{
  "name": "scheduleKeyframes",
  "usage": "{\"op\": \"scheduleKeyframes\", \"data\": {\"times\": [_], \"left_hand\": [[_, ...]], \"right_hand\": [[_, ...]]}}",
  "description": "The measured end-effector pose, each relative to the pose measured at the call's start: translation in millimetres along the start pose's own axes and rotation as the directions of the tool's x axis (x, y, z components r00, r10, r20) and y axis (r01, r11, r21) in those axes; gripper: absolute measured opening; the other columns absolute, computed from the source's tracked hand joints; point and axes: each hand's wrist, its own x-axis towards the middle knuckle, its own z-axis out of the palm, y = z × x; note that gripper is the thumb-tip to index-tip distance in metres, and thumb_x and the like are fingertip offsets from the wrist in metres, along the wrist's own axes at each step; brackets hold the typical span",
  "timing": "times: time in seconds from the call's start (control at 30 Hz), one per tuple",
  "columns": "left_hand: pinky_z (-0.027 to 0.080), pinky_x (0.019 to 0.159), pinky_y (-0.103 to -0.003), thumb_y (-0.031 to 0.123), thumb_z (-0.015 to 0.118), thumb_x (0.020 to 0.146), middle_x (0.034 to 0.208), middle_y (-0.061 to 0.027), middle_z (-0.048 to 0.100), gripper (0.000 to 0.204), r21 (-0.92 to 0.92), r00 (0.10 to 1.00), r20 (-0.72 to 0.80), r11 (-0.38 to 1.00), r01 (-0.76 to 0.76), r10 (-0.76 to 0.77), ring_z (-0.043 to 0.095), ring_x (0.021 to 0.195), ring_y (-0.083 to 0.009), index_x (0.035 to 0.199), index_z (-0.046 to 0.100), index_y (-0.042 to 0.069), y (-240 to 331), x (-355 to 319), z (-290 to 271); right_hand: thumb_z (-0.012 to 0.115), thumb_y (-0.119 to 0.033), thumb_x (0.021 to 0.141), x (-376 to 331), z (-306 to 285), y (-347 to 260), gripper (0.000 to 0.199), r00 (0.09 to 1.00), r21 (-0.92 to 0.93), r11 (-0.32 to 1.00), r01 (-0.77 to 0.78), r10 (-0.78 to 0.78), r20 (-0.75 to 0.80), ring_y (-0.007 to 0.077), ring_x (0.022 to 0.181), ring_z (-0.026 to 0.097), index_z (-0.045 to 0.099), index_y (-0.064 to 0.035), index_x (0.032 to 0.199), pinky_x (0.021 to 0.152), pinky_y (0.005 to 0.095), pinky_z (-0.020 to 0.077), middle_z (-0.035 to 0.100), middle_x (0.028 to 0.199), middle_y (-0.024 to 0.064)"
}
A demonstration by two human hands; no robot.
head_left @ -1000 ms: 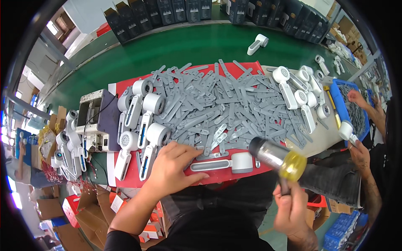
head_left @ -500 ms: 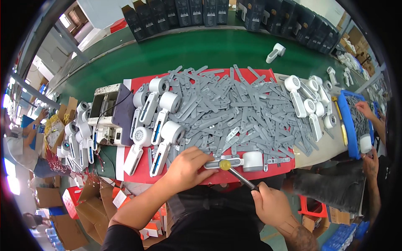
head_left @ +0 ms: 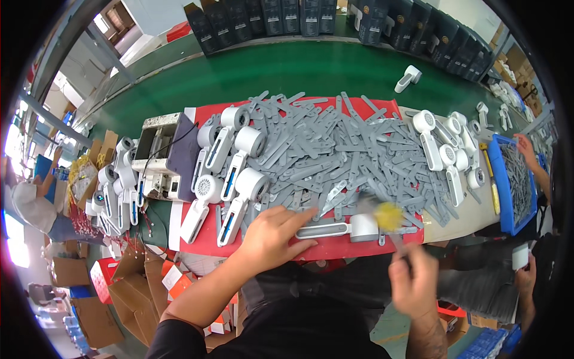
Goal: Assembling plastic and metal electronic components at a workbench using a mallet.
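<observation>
A white handheld fan [head_left: 362, 229] with a grey strip set along its handle lies sideways at the red mat's front edge. My left hand [head_left: 270, 238] steadies the handle's end, thumb below it and index finger above. In my right hand [head_left: 414, 280] is a mallet with a yellow head [head_left: 388, 216], raised near the fan's round head and smeared by motion. Past both hands spreads a heap of loose grey plastic strips [head_left: 323, 149]. Several white fans [head_left: 238, 200] stand left of the heap, some with blue showing in their handle slots.
A grey metal fixture [head_left: 162, 158] stands at the left beside more fans. On the right are further fans [head_left: 429, 143] and a blue bin [head_left: 501, 179] of grey strips, where another person's hand [head_left: 526, 149] reaches. Black boxes [head_left: 281, 18] line the far side of the green belt [head_left: 257, 72].
The mallet has swung up and right, off the fan's handle, with my right hand following. My left index finger has lifted and straightened. The co-worker's lower hand has drawn back from the bin.
</observation>
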Motion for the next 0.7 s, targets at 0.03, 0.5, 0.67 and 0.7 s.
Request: {"op": "scheduleKeyframes", "data": {"times": [0.03,0.5,0.67,0.7], "left_hand": [[0.055,0.068,-0.043,0.010,0.089,0.080,0.087,-0.0101,0.072,0.065,-0.013,1.000,0.001,1.000,-0.025,0.025,0.068,0.076,-0.0330,0.140,0.066,0.005,4.5,5.5,2.3],[0.034,0.058,-0.024,0.029,0.076,0.103,0.087,0.0069,0.068,0.032,-0.512,0.797,-0.162,0.740,0.436,-0.581,0.047,0.068,-0.0033,0.125,0.079,0.005,-66.5,154.7,-67.9],[0.030,0.056,-0.025,0.035,0.072,0.105,0.086,0.0084,0.064,0.035,-0.678,0.768,-0.160,0.635,0.371,-0.620,0.040,0.064,-0.0028,0.123,0.079,0.006,-179.1,239.1,-31.7],[0.043,0.064,-0.025,0.033,0.068,0.107,0.096,0.0026,0.071,0.038,-0.689,0.810,-0.089,0.623,0.370,-0.580,0.057,0.075,-0.0058,0.130,0.076,0.004,-225.9,247.9,-38.6]], "right_hand": [[0.073,-0.018,0.097,2.1,-11.7,16.2,0.022,0.975,-0.101,0.994,0.039,-0.060,-0.214,0.0144,0.053,0.048,0.063,0.0008,0.093,0.051,0.0335,0.0375,0.051,0.062,0.0046],[0.076,-0.026,0.093,39.8,-90.0,231.6,0.023,0.617,-0.361,0.807,-0.468,0.006,-0.787,0.0425,0.072,0.068,0.064,-0.0072,0.087,0.065,0.0500,0.0505,0.066,0.074,0.0178],[0.076,-0.021,0.085,20.7,-102.1,236.3,0.019,0.676,-0.434,0.785,-0.441,-0.027,-0.736,0.0362,0.080,0.074,0.076,-0.0121,0.102,0.069,0.0477,0.0560,0.074,0.087,0.0154],[0.077,-0.020,0.083,24.3,-97.7,239.3,0.022,0.655,-0.371,0.857,-0.358,-0.052,-0.754,0.0366,0.081,0.074,0.077,-0.0128,0.104,0.068,0.0490,0.0559,0.074,0.087,0.0143]]}}
